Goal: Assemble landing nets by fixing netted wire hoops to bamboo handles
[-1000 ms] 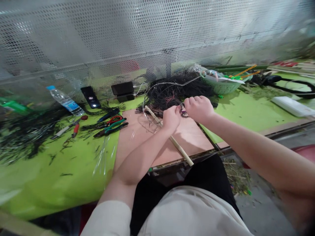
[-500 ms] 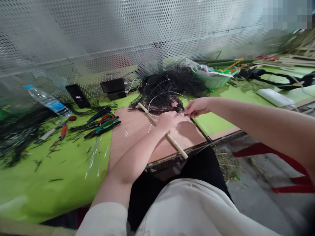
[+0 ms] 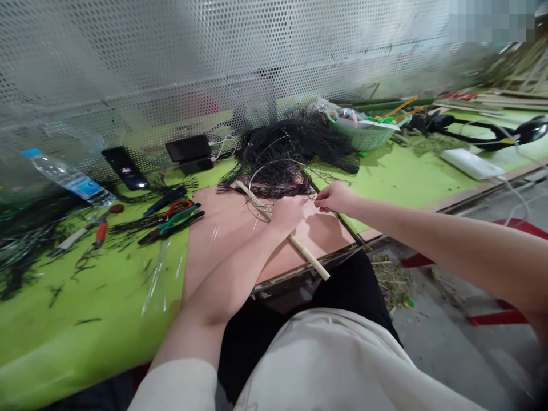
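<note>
Left hand [image 3: 291, 212] curled closed, right hand [image 3: 333, 200] pinched at the fingertips just beside it; contents too small to tell. Wooden stick [image 3: 308, 255] slants across the pink board [image 3: 222, 234] beneath the left wrist, near end past the desk [image 3: 411, 180] edge; black fibres [image 3: 278, 151] at the far side. Judgement: brace left, make small right-hand pulls with even tension, keeping the pale strand [image 3: 257, 170] clear of the fibres.

Pliers [image 3: 171, 227] lie left of the stick [image 3: 308, 255].
</note>
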{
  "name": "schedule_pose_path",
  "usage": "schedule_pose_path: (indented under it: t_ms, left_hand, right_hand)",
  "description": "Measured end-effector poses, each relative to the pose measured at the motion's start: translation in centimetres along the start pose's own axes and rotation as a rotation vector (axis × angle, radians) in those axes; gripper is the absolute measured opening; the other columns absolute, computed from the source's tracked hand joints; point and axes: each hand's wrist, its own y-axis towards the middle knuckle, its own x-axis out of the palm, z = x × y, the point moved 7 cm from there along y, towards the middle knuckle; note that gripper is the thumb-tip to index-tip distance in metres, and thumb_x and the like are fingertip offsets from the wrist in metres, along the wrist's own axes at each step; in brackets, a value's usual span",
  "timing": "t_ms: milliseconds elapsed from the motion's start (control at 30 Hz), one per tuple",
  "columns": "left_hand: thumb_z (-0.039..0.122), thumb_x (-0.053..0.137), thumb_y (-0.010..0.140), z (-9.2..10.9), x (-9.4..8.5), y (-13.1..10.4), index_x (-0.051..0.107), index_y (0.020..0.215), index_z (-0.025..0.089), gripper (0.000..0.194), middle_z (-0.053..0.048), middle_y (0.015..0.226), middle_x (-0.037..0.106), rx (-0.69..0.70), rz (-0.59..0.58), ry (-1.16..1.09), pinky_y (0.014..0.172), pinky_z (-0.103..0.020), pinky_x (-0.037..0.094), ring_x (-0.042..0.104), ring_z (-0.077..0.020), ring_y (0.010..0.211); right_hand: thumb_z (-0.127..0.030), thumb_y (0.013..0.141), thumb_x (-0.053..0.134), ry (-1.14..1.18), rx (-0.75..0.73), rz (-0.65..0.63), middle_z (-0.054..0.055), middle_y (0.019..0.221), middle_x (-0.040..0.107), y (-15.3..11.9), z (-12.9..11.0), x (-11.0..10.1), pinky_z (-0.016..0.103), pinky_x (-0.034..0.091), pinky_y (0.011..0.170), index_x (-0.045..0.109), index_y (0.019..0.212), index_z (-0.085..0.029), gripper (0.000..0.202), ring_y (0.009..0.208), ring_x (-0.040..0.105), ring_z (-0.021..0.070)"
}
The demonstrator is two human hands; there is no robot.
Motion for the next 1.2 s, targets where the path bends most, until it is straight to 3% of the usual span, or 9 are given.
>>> schedule_pose_path:
  t_ms: [200,500,600,767,900,1033,1200]
  left_hand:
    - [0.038,0.042,0.103,-0.3,-0.6,0.0,0.076,0.099,0.02,0.039,-0.013,0.097,0.078,0.049,-0.005,0.005,0.073,-0.032,0.043,0.072,-0.0246,0.091]
    - [0.037,0.043,0.102,-0.3,-0.4,-0.2,0.075,0.097,0.018,0.037,-0.013,0.095,0.077,0.035,-0.001,0.051,0.075,-0.032,0.045,0.072,-0.0249,0.09]
    - [0.036,0.045,0.102,-0.4,-0.2,-0.2,0.075,0.099,0.019,0.035,-0.013,0.095,0.078,0.054,-0.003,0.045,0.075,-0.031,0.045,0.072,-0.0243,0.091]
    - [0.032,0.046,0.101,-0.6,-0.5,-0.2,0.075,0.099,0.019,0.032,-0.011,0.099,0.078,0.105,0.026,-0.007,0.077,-0.03,0.045,0.072,-0.0223,0.093]
    - [0.034,0.051,0.1,-0.2,-0.5,-0.3,0.075,0.103,0.02,0.029,-0.01,0.101,0.078,0.152,0.01,-0.018,0.076,-0.03,0.045,0.072,-0.0226,0.093]
    - [0.038,0.049,0.101,0.0,-0.2,-0.4,0.075,0.109,0.02,0.032,-0.011,0.1,0.078,0.176,-0.02,0.044,0.073,-0.031,0.045,0.073,-0.0247,0.092]
    - [0.032,0.05,0.1,-0.3,0.1,-0.3,0.074,0.111,0.021,0.029,-0.011,0.103,0.078,0.201,-0.049,0.078,0.077,-0.031,0.046,0.072,-0.0248,0.097]
  right_hand:
    - [-0.04,0.084,0.069,-0.006,-0.106,-0.096,0.006,0.073,0.076,-0.1,0.1,0.0,0.025,0.05,0.057,0.078,0.078,-0.017,0.025,0.059,0.062,0.0143]
    - [-0.019,0.071,0.066,-0.214,-0.279,0.035,0.001,0.066,0.071,-1.0,-1.1,-0.7,0.03,0.043,0.069,0.074,0.065,-0.022,0.01,0.071,0.063,0.0196]
    - [-0.023,0.072,0.067,-0.173,-0.277,0.001,0.0,0.065,0.07,-0.9,-0.5,-0.4,0.028,0.043,0.066,0.072,0.065,-0.022,0.009,0.068,0.062,0.0178]
    - [-0.037,0.088,0.063,-0.002,-0.21,-0.114,0.006,0.074,0.074,-0.6,0.7,-0.1,0.027,0.05,0.061,0.072,0.083,-0.018,0.022,0.063,0.064,0.0148]
    - [-0.034,0.085,0.069,0.016,-0.193,-0.167,0.006,0.069,0.07,-0.5,1.0,0.5,0.026,0.051,0.06,0.065,0.071,-0.017,0.022,0.06,0.062,0.0133]
    - [-0.027,0.08,0.069,-0.122,-0.226,-0.128,0.001,0.062,0.066,-0.5,0.8,0.7,0.027,0.043,0.059,0.066,0.069,-0.019,0.014,0.058,0.059,0.0146]
    - [-0.022,0.076,0.066,-0.335,-0.311,0.0,0.003,0.073,0.07,-1.2,-0.2,0.8,0.029,0.034,0.061,0.069,0.077,-0.021,0.003,0.068,0.057,0.0178]
